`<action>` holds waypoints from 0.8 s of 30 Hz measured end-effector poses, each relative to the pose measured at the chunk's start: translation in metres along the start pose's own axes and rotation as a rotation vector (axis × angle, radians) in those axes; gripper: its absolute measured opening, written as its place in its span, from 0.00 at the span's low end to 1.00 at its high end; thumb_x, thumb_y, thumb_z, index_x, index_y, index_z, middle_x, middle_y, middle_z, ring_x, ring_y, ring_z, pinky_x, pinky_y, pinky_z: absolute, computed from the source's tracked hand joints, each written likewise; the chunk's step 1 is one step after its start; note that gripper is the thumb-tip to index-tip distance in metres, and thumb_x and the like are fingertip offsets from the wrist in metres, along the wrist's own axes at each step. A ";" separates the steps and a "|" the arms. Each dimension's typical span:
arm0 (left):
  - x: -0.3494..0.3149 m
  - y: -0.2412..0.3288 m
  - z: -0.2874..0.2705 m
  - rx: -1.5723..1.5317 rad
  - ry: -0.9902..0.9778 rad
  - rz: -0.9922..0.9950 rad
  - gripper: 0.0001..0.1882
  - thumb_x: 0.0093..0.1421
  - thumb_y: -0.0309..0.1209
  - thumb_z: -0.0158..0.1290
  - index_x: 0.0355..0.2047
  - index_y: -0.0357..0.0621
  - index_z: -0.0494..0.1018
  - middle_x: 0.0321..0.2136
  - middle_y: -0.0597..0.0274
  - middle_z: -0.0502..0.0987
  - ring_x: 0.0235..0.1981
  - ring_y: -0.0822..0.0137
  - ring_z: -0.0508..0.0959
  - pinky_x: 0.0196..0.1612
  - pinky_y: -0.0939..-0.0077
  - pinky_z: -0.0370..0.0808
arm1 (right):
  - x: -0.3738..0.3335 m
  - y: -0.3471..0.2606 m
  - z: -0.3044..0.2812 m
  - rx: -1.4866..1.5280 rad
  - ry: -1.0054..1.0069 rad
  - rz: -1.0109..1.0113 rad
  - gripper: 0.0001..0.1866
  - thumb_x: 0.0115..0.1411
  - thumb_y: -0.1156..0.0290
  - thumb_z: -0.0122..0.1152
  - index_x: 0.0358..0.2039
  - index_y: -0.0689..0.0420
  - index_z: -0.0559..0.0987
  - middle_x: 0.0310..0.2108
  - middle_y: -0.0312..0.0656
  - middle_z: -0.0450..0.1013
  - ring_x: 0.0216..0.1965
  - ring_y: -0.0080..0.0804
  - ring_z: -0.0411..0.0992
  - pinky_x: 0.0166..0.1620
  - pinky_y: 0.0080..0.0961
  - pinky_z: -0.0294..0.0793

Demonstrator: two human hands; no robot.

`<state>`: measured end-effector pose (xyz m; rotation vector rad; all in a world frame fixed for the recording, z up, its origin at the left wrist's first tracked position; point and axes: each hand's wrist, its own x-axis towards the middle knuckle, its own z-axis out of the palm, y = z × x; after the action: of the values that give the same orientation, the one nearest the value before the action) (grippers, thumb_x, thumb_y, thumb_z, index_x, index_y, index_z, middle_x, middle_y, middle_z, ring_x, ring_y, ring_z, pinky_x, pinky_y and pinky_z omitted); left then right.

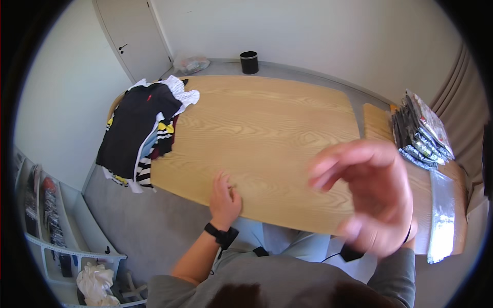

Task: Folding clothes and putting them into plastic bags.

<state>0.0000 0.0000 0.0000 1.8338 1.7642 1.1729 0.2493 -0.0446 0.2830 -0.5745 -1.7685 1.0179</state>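
My left hand (224, 197) rests flat on the near edge of the wooden table (267, 133), fingers together, holding nothing; a black band circles its wrist. My right hand (371, 195) is raised close to the camera, blurred, fingers loosely curled and apart, with nothing in it. A pile of clothes (144, 128) lies on the table's left end, a black garment on top, with striped and white pieces under it hanging over the edge.
A stack of flat packaged items (422, 131) stands on a second wooden surface at the right, with a clear plastic bag (441, 215) nearer me. A black bin (249, 62) and a door (134, 36) are at the back. Shelves (51, 226) stand at lower left.
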 end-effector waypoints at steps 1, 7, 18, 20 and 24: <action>0.003 0.003 0.004 0.036 0.033 0.053 0.28 0.54 0.35 0.55 0.55 0.44 0.62 0.54 0.53 0.64 0.49 0.63 0.69 0.51 0.63 0.66 | -0.002 0.001 0.007 0.013 -0.021 0.002 0.38 0.47 0.63 0.69 0.54 0.61 0.60 0.46 0.52 0.70 0.47 0.40 0.70 0.49 0.26 0.68; 0.018 -0.019 -0.011 0.195 0.023 0.286 0.23 0.52 0.31 0.52 0.49 0.43 0.67 0.44 0.48 0.72 0.45 0.50 0.71 0.45 0.61 0.70 | 0.048 0.057 0.074 0.091 -0.299 0.213 0.34 0.48 0.66 0.68 0.53 0.61 0.62 0.45 0.49 0.70 0.45 0.37 0.70 0.48 0.25 0.68; 0.022 0.012 -0.051 -0.068 -0.032 0.313 0.21 0.49 0.21 0.46 0.46 0.39 0.65 0.45 0.51 0.70 0.44 0.53 0.72 0.48 0.64 0.69 | 0.063 0.034 0.065 -0.067 -0.233 0.167 0.28 0.49 0.70 0.66 0.50 0.60 0.67 0.43 0.45 0.71 0.43 0.32 0.71 0.45 0.23 0.69; 0.021 -0.008 -0.072 -0.268 -0.120 0.039 0.20 0.51 0.21 0.45 0.46 0.39 0.65 0.46 0.52 0.70 0.45 0.56 0.71 0.50 0.66 0.69 | 0.070 0.041 0.067 -0.068 -0.272 0.100 0.27 0.49 0.71 0.66 0.50 0.59 0.67 0.42 0.44 0.72 0.42 0.31 0.71 0.45 0.23 0.69; 0.093 -0.006 -0.135 -0.103 0.098 0.250 0.20 0.53 0.26 0.47 0.48 0.40 0.65 0.48 0.52 0.70 0.47 0.54 0.70 0.50 0.64 0.68 | 0.054 -0.012 0.081 -0.240 -0.254 -0.096 0.25 0.49 0.73 0.65 0.49 0.59 0.69 0.41 0.43 0.72 0.41 0.30 0.71 0.44 0.22 0.69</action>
<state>-0.1146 0.0494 0.1066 2.0090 1.5231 1.4404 0.1546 -0.0408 0.3073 -0.5193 -2.1418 0.8466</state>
